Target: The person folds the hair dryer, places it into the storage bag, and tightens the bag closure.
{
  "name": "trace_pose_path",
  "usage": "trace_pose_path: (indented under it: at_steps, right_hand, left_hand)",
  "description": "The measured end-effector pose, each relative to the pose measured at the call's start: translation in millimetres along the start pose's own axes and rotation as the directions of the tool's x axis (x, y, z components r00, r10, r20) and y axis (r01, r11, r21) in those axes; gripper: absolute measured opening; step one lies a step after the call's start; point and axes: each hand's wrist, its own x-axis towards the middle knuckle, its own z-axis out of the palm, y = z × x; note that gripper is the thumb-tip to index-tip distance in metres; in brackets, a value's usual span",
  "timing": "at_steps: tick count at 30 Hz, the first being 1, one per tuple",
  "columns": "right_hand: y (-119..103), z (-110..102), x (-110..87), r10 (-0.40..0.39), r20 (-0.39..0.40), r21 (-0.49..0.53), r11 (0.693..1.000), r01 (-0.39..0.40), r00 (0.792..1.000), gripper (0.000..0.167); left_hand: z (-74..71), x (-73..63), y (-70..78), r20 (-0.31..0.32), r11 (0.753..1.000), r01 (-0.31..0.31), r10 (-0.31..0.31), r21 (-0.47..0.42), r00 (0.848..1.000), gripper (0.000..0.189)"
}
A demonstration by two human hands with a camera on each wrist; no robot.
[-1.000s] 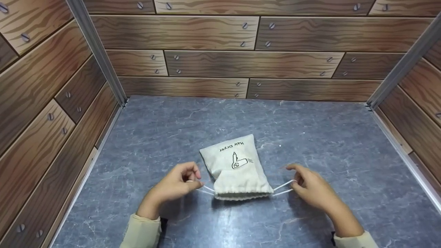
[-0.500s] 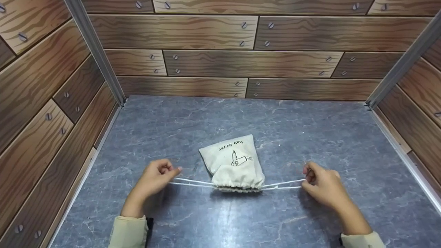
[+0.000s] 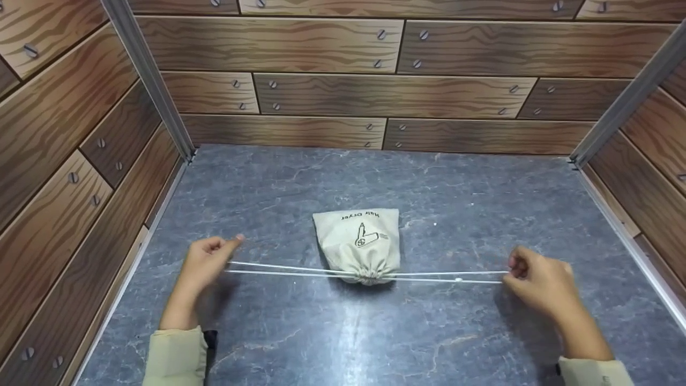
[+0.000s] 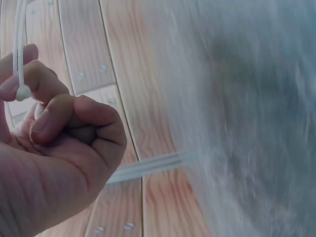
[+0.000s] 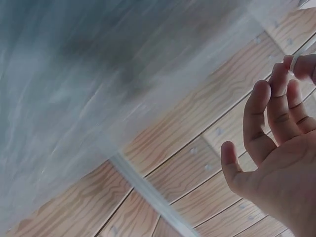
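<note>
A cream cloth drawstring bag, printed with "Hair Dryer" and a hair dryer drawing, lies on the table in the head view. Its mouth, toward the person, is gathered into tight pleats. White drawstrings run out taut from both sides of it. On the left, my left hand holds one pair of cord ends; a knot shows by its fingers in the left wrist view. My right hand pinches the other cord loop between thumb and fingertips. In the right wrist view its other fingers are loosely bent.
The bag lies on a blue-grey marbled tabletop. Wood-patterned panels stand at the back and both sides, with metal corner posts between them.
Both hands have moved apart, left hand leftward and right hand rightward, drawing the cords out longer. The bag's open mouth has cinched into a bunch, and the bag has turned slightly straighter.
</note>
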Motion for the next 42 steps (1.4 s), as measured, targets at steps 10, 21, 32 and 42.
trace_pose_path:
  at_steps: [10, 21, 32, 42]
  right_hand:
    - [8.9, -1.4, 3.3, 0.07, 0.046, -0.049, 0.997, -0.067, 0.996, 0.021]
    - [7.2, 5.8, 0.7, 0.065, 0.12, -0.065, 0.996, -0.058, 0.991, 0.018]
    - [-34.8, -3.8, 6.8, -0.058, 0.221, 0.107, 0.994, 0.035, 0.974, 0.025]
    - [-55.5, 2.3, 8.7, -0.187, -0.182, 0.069, 0.977, 0.202, 0.965, 0.023]
  left_hand:
    - [-19.1, 13.7, -11.2, -0.014, 0.973, 0.23, -0.23, 0.007, 0.973, 0.053]
    - [-2.3, 3.7, -17.6, 0.012, 0.987, 0.154, -0.155, 0.037, 0.988, 0.054]
    - [32.1, -9.4, 0.7, -0.028, 0.974, -0.126, 0.133, 0.188, 0.991, 0.022]
    - [73.2, -18.4, 29.9, -0.19, 0.92, -0.333, 0.372, 0.207, 0.908, 0.024]
